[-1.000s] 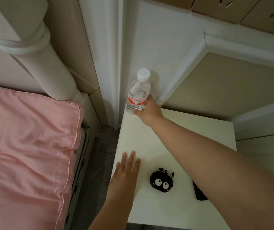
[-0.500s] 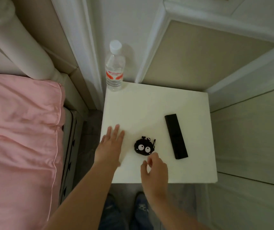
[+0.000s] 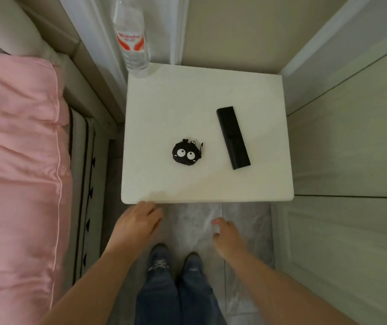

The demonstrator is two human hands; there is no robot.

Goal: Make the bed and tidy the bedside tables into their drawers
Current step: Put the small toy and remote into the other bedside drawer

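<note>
Both empty and loosely uncurled, left hand (image 3: 138, 225) and right hand (image 3: 228, 234) just below bedside table (image 3: 164, 109) front edge; best hooked drawer front evenly before clearing black case (image 3: 186, 154), remote (image 3: 233, 137), bottle (image 3: 132, 41) at far-left corner.

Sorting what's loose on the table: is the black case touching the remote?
Apart. The head view shows bare white tabletop between the black case and the remote.

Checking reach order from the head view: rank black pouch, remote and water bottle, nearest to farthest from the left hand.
From the left hand:
1. Black pouch, middle front of the bedside table.
2. Remote, right of the pouch.
3. Water bottle, back left corner, upright.
</note>
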